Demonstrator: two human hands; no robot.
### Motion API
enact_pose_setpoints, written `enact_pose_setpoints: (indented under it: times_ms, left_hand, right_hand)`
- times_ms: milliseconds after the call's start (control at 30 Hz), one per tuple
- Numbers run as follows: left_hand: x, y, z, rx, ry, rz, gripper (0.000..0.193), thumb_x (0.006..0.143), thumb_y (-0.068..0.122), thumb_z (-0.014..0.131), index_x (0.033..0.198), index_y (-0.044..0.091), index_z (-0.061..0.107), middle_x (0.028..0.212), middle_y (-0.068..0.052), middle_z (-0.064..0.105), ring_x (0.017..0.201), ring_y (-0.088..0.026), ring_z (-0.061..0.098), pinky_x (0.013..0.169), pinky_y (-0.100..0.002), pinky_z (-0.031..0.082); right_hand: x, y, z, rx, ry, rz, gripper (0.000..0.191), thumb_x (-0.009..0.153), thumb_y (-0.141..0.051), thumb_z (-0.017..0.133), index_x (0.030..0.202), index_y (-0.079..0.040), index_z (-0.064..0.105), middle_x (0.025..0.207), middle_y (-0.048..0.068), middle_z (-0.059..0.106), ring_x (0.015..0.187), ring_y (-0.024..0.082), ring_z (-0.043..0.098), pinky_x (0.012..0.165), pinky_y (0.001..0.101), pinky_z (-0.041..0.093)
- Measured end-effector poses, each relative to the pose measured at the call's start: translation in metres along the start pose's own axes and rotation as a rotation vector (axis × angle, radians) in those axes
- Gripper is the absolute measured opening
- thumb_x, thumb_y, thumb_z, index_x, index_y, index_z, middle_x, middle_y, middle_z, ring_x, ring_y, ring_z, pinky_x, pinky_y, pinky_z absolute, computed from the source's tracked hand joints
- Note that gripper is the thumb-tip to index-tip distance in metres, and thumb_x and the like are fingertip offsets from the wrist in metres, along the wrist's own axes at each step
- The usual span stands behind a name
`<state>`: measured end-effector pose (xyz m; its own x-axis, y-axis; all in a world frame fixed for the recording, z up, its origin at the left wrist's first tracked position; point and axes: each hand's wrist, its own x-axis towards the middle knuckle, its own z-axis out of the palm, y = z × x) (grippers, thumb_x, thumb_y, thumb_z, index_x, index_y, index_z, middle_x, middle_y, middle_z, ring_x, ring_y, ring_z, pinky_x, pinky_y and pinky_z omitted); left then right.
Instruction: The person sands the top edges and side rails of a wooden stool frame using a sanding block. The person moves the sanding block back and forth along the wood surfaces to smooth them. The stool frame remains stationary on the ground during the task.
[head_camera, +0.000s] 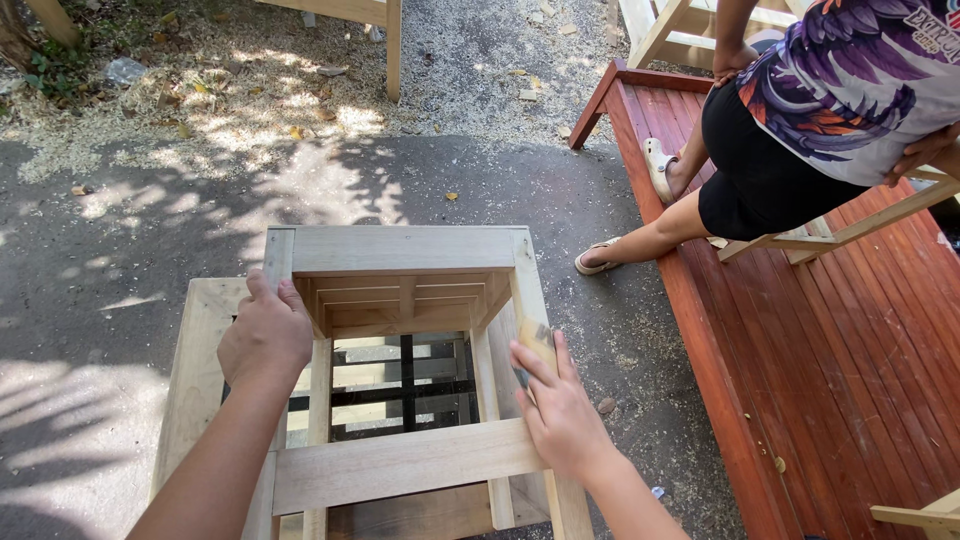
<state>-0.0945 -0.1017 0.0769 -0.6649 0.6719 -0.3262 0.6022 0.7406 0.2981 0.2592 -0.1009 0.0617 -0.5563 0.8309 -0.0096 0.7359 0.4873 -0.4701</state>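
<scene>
Left hand (265, 335) clamped on pale unfinished wooden frame (405, 250); right hand (560, 410) presses sandpaper piece (537, 340) on rail. Best keep strokes along grain.

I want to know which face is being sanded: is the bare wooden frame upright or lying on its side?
On its side: the bare wooden frame shows its slatted inside toward the camera, legs running level.

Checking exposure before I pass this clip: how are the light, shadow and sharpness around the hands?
Head view: dappled sun burns out patches of the sawdust-strewn ground, while the unfinished wooden frame sits in even shade; the left hand gripping its leg and the right hand pressing sandpaper are sharp, without motion blur; the red decking shows mild glare; straight edges bow slightly near the borders.
</scene>
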Motion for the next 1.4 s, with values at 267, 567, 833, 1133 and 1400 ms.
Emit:
enact_pose_setpoints:
  times_ms: [267, 567, 833, 1133, 1400]
  left_hand:
    - [0.007, -0.002, 0.005, 0.0, 0.001, -0.01, 0.054, 0.11, 0.044, 0.023, 0.151, 0.01, 0.034, 0.118, -0.024, 0.069, 0.1, -0.044, 0.071, 0.082, -0.055, 0.057]
    - [0.003, 0.0, 0.001, 0.004, -0.002, -0.002, 0.053, 0.111, 0.044, 0.023, 0.147, 0.009, 0.036, 0.113, -0.022, 0.07, 0.095, -0.041, 0.073, 0.078, -0.053, 0.058]
    - [0.001, 0.002, -0.002, 0.012, -0.041, -0.021, 0.053, 0.11, 0.045, 0.021, 0.146, 0.009, 0.037, 0.109, -0.021, 0.072, 0.091, -0.038, 0.075, 0.075, -0.05, 0.06]
    - [0.009, -0.002, 0.006, -0.004, -0.004, -0.007, 0.051, 0.111, 0.044, 0.023, 0.141, 0.007, 0.041, 0.116, -0.024, 0.069, 0.099, -0.043, 0.072, 0.081, -0.055, 0.057]
    - [0.007, -0.004, 0.005, -0.014, 0.006, 0.001, 0.051, 0.11, 0.045, 0.024, 0.14, 0.007, 0.04, 0.118, -0.024, 0.069, 0.1, -0.044, 0.071, 0.083, -0.056, 0.056]
  right_hand:
    - [0.052, 0.004, -0.004, -0.118, -0.071, 0.102, 0.035, 0.097, -0.023, 0.053, 0.122, -0.003, 0.068, 0.16, -0.004, 0.039, 0.154, 0.045, 0.009, 0.122, 0.0541, 0.02]
    - [0.005, -0.011, -0.015, -0.258, -0.265, 0.08, 0.039, 0.1, -0.027, 0.047, 0.124, -0.003, 0.067, 0.16, -0.002, 0.035, 0.155, 0.044, 0.001, 0.122, 0.059, 0.012]
    - [0.072, -0.009, -0.015, -0.386, -0.232, 0.102, 0.044, 0.099, -0.028, 0.046, 0.133, -0.003, 0.061, 0.16, 0.0, 0.034, 0.153, 0.045, 0.005, 0.122, 0.0598, 0.009]
    - [0.021, -0.018, -0.017, -0.433, -0.351, 0.108, 0.049, 0.098, -0.028, 0.045, 0.141, -0.005, 0.053, 0.163, 0.002, 0.028, 0.151, 0.051, 0.002, 0.12, 0.0621, 0.007]
    - [0.071, -0.002, -0.005, -0.365, -0.162, 0.063, 0.044, 0.1, -0.025, 0.044, 0.133, -0.002, 0.061, 0.161, 0.002, 0.031, 0.151, 0.048, 0.002, 0.121, 0.0617, 0.007]
